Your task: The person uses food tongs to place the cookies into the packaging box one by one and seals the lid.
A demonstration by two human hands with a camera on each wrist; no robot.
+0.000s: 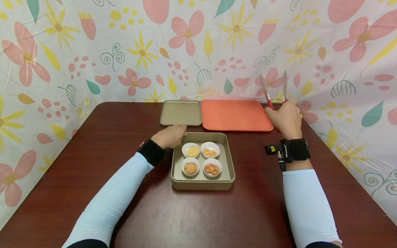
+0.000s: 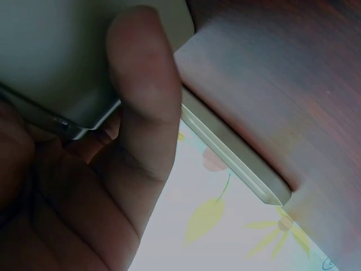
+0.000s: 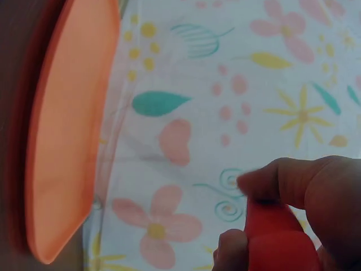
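Currently, the far left corner of the olive tin (image 1: 203,185) is gripped by the left hand (image 1: 169,136), whose fingers are closed about the rim and whose thumb is seen against the tin. By the right hand (image 1: 287,116), red-handled tongs (image 1: 265,90) are held in curled fingers; their two metal arms are spread apart and pointed upward, near the right end of the orange tray (image 1: 235,116).

The tin is set on the middle of the dark table (image 1: 248,213). Inside it, four white paper cups (image 1: 189,174) are arranged two by two: at the far side, a yellow biscuit (image 1: 192,151) and paler pretzels (image 1: 209,152); at the near side, a brown cookie (image 1: 190,168) and darker pretzels (image 1: 211,169). Behind the tin, the orange tray is placed beside a shallow olive tray (image 1: 181,113), before a flower-printed cloth (image 1: 186,69).
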